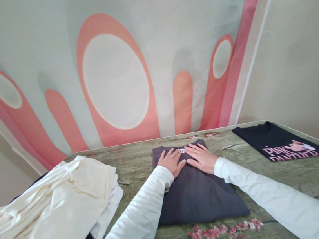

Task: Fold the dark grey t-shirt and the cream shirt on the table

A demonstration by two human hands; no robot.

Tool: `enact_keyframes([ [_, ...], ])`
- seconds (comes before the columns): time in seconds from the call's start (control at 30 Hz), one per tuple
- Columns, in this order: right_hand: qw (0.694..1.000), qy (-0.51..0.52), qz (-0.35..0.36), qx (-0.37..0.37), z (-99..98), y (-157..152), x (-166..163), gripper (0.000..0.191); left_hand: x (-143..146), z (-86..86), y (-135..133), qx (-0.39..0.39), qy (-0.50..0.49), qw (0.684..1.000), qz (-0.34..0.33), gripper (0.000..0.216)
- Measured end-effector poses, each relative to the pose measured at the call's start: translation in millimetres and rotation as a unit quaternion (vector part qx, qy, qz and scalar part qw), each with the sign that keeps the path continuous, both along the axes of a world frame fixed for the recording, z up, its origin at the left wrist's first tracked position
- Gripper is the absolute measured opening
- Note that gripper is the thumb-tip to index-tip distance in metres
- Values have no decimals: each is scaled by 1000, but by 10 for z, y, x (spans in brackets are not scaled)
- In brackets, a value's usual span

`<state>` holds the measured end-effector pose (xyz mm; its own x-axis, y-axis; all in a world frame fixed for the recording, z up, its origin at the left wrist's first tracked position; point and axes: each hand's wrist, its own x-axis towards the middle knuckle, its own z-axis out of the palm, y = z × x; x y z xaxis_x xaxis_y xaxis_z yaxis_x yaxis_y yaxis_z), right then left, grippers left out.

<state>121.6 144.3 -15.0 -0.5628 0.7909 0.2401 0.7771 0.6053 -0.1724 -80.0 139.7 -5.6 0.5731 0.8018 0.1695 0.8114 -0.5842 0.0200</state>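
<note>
A dark grey T-shirt [200, 200] lies folded into a neat block on the table, its collar toward the far edge. A small white label [182, 150] shows at the neckline. My left hand [170, 163] rests flat on the upper left of the shirt, fingers spread. On the upper right, my right hand [202, 157] lies flat too, its fingers apart and pointing to the collar. The two thumbs nearly meet at the middle. Neither hand grips the cloth.
A loose heap of cream and white garments [60, 212], with dark cloth beneath, covers the table's left side. At the far right lies a folded black T-shirt [278, 140] with pink lettering. The wood-patterned tabletop [275, 182] has printed pink blossoms; a patterned backdrop [156, 56] stands behind.
</note>
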Motion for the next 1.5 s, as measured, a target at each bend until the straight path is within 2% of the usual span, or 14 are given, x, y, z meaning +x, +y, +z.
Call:
enact_keyframes([
  [0.17, 999, -11, -39, 16, -19, -1, 10, 61, -82, 32, 44, -6, -2, 1000, 29, 57],
  [0.3, 993, 1, -103, 52, -60, 38, 61, 65, -305, 36, 166, 15, 0, 996, 93, 55],
  [0.43, 979, 25, -191, 68, -148, 144, 166, 65, -499, -66, 301, 27, 9, 991, 131, 53],
  [0.5, 976, 36, -210, 53, -210, 223, 243, 62, -545, -129, 341, 11, 11, 990, 138, 54],
  [0.67, 973, 134, -186, 39, -351, 464, 506, 51, -569, -203, 377, -5, -6, 991, 136, 57],
  [0.8, 946, 256, -186, 70, -383, 587, 725, 39, -588, -212, 401, -6, -26, 991, 132, 56],
  [0.9, 931, 306, -180, 86, -345, 587, 805, 30, -607, -225, 426, -1, -39, 990, 133, 57],
  [1.0, 948, 278, -113, 101, -290, 539, 777, 29, -616, -233, 442, 5, -45, 990, 130, 58],
  [1.1, 977, 191, -52, 74, -264, 494, 696, 34, -615, -225, 446, 6, -46, 991, 128, 58],
  [1.3, 990, 80, -102, 56, -299, 489, 633, 43, -612, -227, 470, 0, -47, 989, 141, 59],
  [1.4, 990, 69, -106, 58, -324, 505, 644, 44, -625, -216, 470, -10, -35, 987, 154, 57],
  [1.5, 988, 87, -114, 59, -347, 525, 659, 44, -631, -125, 435, -5, -13, 982, 187, 55],
])
